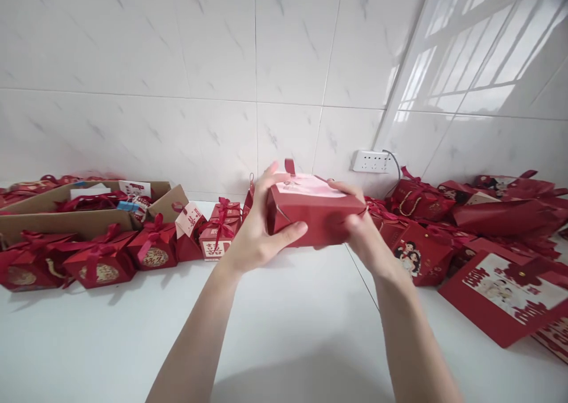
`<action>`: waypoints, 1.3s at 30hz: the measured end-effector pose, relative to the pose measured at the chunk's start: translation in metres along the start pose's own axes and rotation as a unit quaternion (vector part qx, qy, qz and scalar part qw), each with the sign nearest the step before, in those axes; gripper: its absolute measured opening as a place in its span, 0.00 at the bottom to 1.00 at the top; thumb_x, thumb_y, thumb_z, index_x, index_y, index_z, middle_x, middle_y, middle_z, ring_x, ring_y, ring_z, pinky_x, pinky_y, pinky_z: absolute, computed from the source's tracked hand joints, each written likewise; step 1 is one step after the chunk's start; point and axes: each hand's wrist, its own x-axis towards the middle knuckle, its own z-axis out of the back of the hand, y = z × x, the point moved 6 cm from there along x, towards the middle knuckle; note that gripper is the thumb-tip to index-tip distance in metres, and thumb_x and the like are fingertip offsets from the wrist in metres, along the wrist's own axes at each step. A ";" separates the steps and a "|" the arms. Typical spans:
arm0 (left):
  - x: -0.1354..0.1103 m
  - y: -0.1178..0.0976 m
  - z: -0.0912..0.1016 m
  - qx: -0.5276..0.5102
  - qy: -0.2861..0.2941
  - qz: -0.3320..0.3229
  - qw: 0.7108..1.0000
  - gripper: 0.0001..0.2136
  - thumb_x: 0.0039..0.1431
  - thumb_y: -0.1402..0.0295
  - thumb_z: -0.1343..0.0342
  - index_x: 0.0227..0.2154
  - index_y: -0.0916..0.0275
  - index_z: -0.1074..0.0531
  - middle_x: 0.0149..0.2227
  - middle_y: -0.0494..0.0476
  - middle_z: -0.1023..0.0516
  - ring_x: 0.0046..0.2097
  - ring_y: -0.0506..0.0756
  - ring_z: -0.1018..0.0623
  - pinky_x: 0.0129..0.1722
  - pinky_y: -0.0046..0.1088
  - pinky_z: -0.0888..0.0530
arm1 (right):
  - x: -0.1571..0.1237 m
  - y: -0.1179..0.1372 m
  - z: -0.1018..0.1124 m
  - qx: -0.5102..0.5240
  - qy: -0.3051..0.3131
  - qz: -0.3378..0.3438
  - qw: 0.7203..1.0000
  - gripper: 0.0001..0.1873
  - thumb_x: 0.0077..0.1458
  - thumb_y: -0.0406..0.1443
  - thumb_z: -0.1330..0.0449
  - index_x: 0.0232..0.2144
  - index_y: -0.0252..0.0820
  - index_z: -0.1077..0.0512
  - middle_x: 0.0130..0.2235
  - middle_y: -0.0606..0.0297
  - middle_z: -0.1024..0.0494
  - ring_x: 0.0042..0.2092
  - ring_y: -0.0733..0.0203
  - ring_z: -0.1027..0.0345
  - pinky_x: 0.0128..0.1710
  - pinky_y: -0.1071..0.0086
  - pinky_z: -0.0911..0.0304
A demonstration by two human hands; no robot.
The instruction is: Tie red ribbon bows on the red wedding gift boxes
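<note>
Fingers (290,233) clasp both ends of smooth, oblong red box (323,216).

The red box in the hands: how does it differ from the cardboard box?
The red box is held by the left hand and right hand; the cardboard box stands behind gift boxes. The red box appears closed; the cardboard box is open with things inside. The cardboard box is larger than the red box.

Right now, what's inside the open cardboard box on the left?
Inside the cardboard box: red items, a printed white card and a blue-and-white item. Its bottom and anything lower are hidden by the front wall and these contents.
</note>
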 end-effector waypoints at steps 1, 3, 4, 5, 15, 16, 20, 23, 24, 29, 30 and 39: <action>-0.003 0.007 0.000 -0.001 0.022 -0.014 1.000 0.31 0.40 0.66 0.33 0.50 0.50 0.34 0.64 0.52 0.47 0.65 0.64 0.52 0.62 0.41 0.47 | -0.001 -0.010 0.000 0.045 0.013 -0.006 0.999 0.32 0.54 0.59 0.58 0.53 0.50 0.42 0.55 0.58 0.35 0.49 0.51 0.33 0.33 0.65 0.30; -0.013 0.033 -0.001 -0.041 0.085 0.012 0.995 0.34 0.38 0.59 0.33 0.52 0.52 0.34 0.66 0.52 0.55 0.66 0.66 0.56 0.63 0.42 0.48 | -0.008 -0.042 0.003 0.100 0.012 -0.051 0.994 0.33 0.57 0.59 0.67 0.53 0.49 0.42 0.58 0.56 0.38 0.55 0.50 0.37 0.39 0.61 0.31; -0.020 0.051 -0.002 -0.076 0.113 0.040 0.990 0.33 0.40 0.53 0.36 0.52 0.55 0.33 0.67 0.53 0.57 0.66 0.66 0.56 0.62 0.40 0.46 | -0.014 -0.061 0.004 0.102 -0.002 -0.076 0.992 0.30 0.58 0.56 0.63 0.54 0.49 0.44 0.60 0.56 0.41 0.56 0.50 0.39 0.42 0.60 0.32; -0.027 0.069 0.000 -0.111 0.111 0.065 0.985 0.32 0.43 0.48 0.40 0.51 0.57 0.32 0.67 0.53 0.58 0.66 0.66 0.55 0.62 0.39 0.44 | -0.022 -0.080 0.006 0.092 -0.019 -0.093 0.991 0.28 0.58 0.54 0.57 0.56 0.50 0.47 0.62 0.56 0.44 0.57 0.50 0.41 0.43 0.60 0.33; -0.080 0.144 0.030 0.108 -0.100 0.065 0.987 0.19 0.51 0.60 0.42 0.44 0.63 0.34 0.40 0.59 0.23 0.43 0.58 0.23 0.44 0.34 0.26 | -0.073 -0.148 -0.021 -0.037 0.075 -0.001 0.996 0.46 0.47 0.28 0.41 0.62 0.55 0.60 0.62 0.59 0.46 0.63 0.55 0.53 0.63 0.54 0.57; -0.081 0.141 0.028 0.129 -0.090 0.046 0.986 0.15 0.51 0.61 0.42 0.40 0.63 0.32 0.37 0.57 0.23 0.39 0.57 0.23 0.41 0.32 0.26 | -0.074 -0.149 -0.020 -0.042 0.078 -0.008 0.996 0.43 0.48 0.29 0.41 0.61 0.54 0.57 0.62 0.58 0.45 0.63 0.54 0.50 0.62 0.54 0.53; -0.083 0.149 0.019 0.119 -0.032 0.085 0.989 0.15 0.51 0.62 0.43 0.39 0.64 0.32 0.35 0.57 0.22 0.34 0.55 0.22 0.34 0.30 0.25 | -0.075 -0.165 -0.015 -0.047 0.103 -0.090 0.989 0.28 0.53 0.36 0.41 0.54 0.47 0.47 0.54 0.55 0.34 0.54 0.53 0.36 0.51 0.56 0.36; -0.084 0.154 0.015 0.114 -0.011 0.097 0.989 0.16 0.52 0.62 0.43 0.41 0.64 0.33 0.38 0.59 0.22 0.37 0.56 0.22 0.35 0.31 0.25 | -0.076 -0.168 -0.014 -0.079 0.109 -0.091 0.987 0.29 0.53 0.37 0.41 0.55 0.46 0.47 0.54 0.55 0.34 0.54 0.52 0.36 0.52 0.54 0.37; -0.086 0.154 0.013 0.132 -0.010 0.092 0.987 0.16 0.52 0.62 0.44 0.42 0.63 0.34 0.38 0.59 0.23 0.38 0.56 0.22 0.37 0.31 0.25 | -0.075 -0.166 -0.013 -0.106 0.092 -0.078 0.987 0.31 0.53 0.38 0.41 0.56 0.46 0.48 0.56 0.54 0.36 0.56 0.52 0.39 0.54 0.53 0.39; -0.097 0.140 -0.007 0.252 0.000 0.040 0.967 0.22 0.61 0.59 0.53 0.55 0.62 0.44 0.52 0.65 0.31 0.52 0.59 0.29 0.50 0.39 0.31 | -0.078 -0.137 0.006 -0.213 -0.143 0.020 0.966 0.36 0.55 0.46 0.45 0.60 0.44 0.55 0.62 0.50 0.51 0.63 0.48 0.54 0.60 0.47 0.52; -0.100 0.136 -0.016 0.268 0.032 0.006 0.963 0.25 0.62 0.57 0.56 0.58 0.63 0.48 0.56 0.68 0.35 0.56 0.60 0.32 0.53 0.41 0.34 | -0.079 -0.132 0.006 -0.204 -0.143 0.037 0.968 0.34 0.57 0.49 0.48 0.60 0.43 0.54 0.61 0.49 0.50 0.63 0.48 0.54 0.60 0.47 0.53; -0.115 0.109 -0.045 0.377 0.178 -0.220 0.882 0.30 0.62 0.49 0.69 0.59 0.62 0.42 0.55 0.67 0.38 0.54 0.62 0.36 0.50 0.40 0.39 | -0.078 -0.113 0.001 -0.128 0.001 0.061 0.990 0.27 0.55 0.55 0.50 0.49 0.44 0.40 0.48 0.55 0.30 0.50 0.51 0.34 0.47 0.59 0.36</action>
